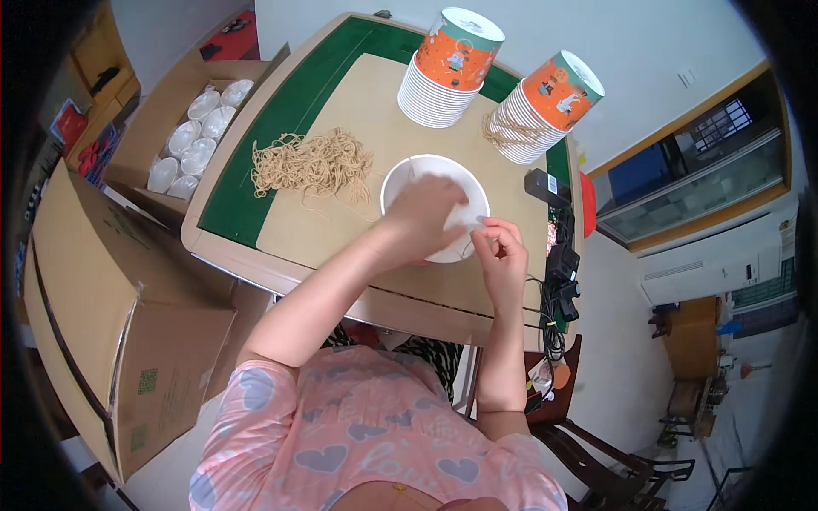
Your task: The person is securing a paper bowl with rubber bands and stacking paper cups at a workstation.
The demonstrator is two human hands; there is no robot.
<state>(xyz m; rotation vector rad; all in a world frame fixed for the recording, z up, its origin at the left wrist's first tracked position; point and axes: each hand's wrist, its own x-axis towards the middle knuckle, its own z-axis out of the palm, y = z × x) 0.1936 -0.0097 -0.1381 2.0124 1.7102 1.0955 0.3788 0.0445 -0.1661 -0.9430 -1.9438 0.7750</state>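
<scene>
A white paper bucket [439, 168] stands mouth up on the table near me. My left hand [429, 207] is over its opening, smeared by motion, so its fingers are hard to read. At the bucket's right rim, my right hand [503, 251] has thumb and forefinger pinched together; what lies between them is too small to make out. A thin strand shows at the bucket's far rim. Left of the bucket lies a tangled heap of tan cord [311, 166], with loose strands trailing toward it.
Two upside-down stacks of orange-and-green paper buckets, a left stack [452, 68] and a right stack [545, 106], stand at the back; cord hangs around the right one. A black box [547, 187] and black cables [560, 281] line the right edge. Cartons [145, 149] stand at left.
</scene>
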